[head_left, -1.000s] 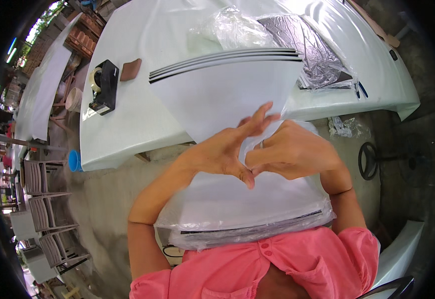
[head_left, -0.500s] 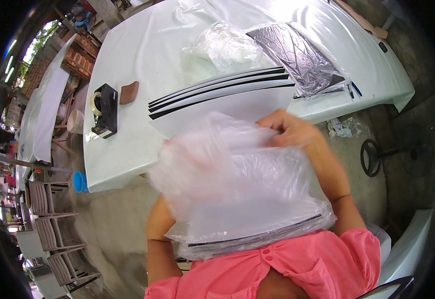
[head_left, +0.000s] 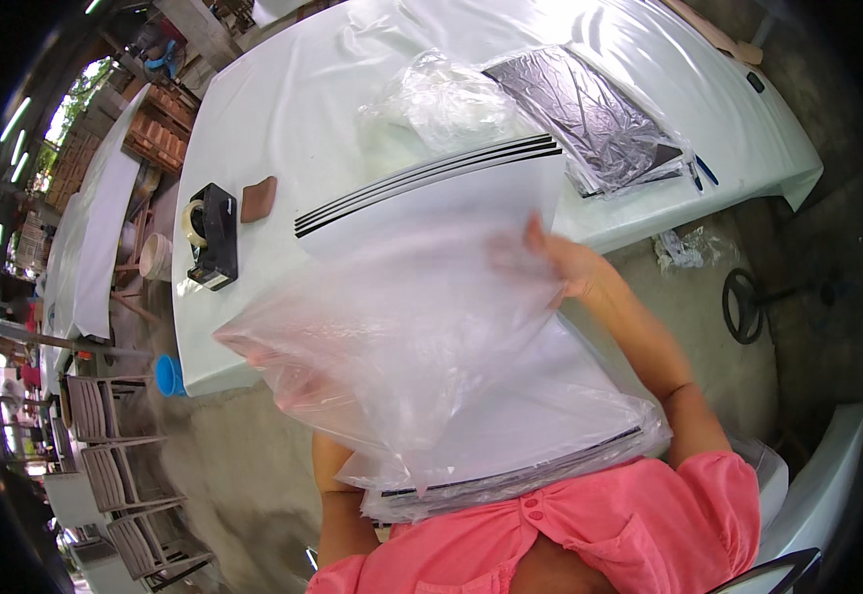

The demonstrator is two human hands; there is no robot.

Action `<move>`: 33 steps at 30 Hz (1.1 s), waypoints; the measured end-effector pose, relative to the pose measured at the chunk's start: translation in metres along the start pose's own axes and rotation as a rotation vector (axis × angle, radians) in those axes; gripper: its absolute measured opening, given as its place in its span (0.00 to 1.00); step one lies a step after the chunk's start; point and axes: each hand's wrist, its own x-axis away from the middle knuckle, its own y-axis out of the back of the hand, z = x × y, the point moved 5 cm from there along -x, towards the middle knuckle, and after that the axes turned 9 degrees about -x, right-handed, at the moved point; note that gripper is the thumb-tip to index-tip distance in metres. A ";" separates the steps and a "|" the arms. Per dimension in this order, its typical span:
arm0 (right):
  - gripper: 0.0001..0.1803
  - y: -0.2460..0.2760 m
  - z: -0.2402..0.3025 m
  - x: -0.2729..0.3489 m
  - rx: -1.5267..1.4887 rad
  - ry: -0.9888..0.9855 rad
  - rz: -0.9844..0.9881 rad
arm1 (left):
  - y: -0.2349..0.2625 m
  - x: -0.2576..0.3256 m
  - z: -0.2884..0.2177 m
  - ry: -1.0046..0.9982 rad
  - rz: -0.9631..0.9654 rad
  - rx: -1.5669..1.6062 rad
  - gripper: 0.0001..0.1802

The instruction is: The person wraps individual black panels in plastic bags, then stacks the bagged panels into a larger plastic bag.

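Observation:
A large clear plastic bag point(head_left: 392, 337) is spread between my hands, over a stack of plastic-wrapped flat sheets point(head_left: 511, 450) on my lap. My left hand point(head_left: 298, 386) shows only as a veiled pink shape through the bag's left side; its grip is hidden. At the bag's upper right, my right hand point(head_left: 560, 262) is blurred, with the thumb raised apart from the fingers, which lie partly behind the film. Just beyond the bag, several pale sheets with black edges point(head_left: 431, 188) lie fanned on the table, partly covered by it.
The table has a pale glossy cover point(head_left: 283, 129). On it are a black tape dispenser point(head_left: 216, 238), a brown block point(head_left: 258, 199), crumpled clear plastic point(head_left: 451, 99), a silvery wrapped pack point(head_left: 590, 119) and a blue pen point(head_left: 707, 170). Chairs point(head_left: 110, 475) and a blue bucket point(head_left: 168, 376) stand left.
The bunched bag has been spread out wide, its left side moving left with my left hand. My right hand has left its pinch and its thumb is raised. The fanned sheets sit closer together.

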 end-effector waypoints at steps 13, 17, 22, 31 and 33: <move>0.11 -0.081 0.058 0.004 1.013 -0.151 -0.253 | -0.018 -0.047 -0.057 0.081 0.338 -0.644 0.21; 0.11 -0.055 0.058 0.000 1.693 -0.236 -0.122 | 0.003 -0.062 -0.047 0.116 0.185 -0.461 0.30; 0.11 -0.080 0.058 0.007 1.989 -0.236 -0.312 | -0.063 -0.061 -0.103 -0.146 0.272 -0.309 0.51; 0.13 -0.134 0.057 -0.014 1.180 -0.142 -0.179 | -0.081 -0.075 0.005 0.261 0.164 -0.386 0.25; 0.14 -0.103 0.051 -0.001 1.095 -0.350 0.055 | -0.062 -0.064 0.002 0.196 0.165 -0.277 0.24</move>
